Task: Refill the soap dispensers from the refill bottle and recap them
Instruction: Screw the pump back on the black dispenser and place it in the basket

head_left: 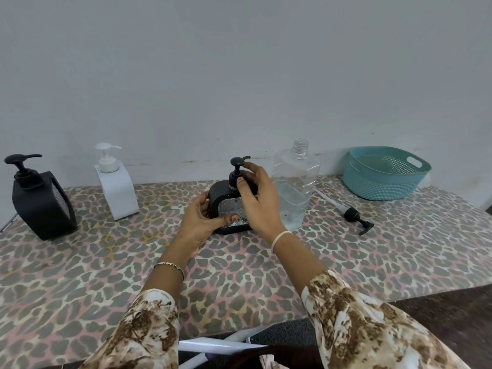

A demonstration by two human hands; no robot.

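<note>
A black soap dispenser (222,194) with a clear patterned front stands mid-table. My left hand (201,222) grips its body from the left, thumb across the front. My right hand (257,195) curls round the collar of its black pump cap (237,166). Just right of it stands the clear refill bottle (295,182), uncapped and partly filled with clear liquid. Its black pump with a long tube (351,215) lies loose on the table further right. A second black dispenser (40,201) and a white dispenser (115,187) stand capped at the left.
A teal plastic basket (383,173) sits at the back right against the wall. The table (239,275) wears a leopard-print cloth; its front edge falls to a dark floor at the right. White tubing shows below the table edge.
</note>
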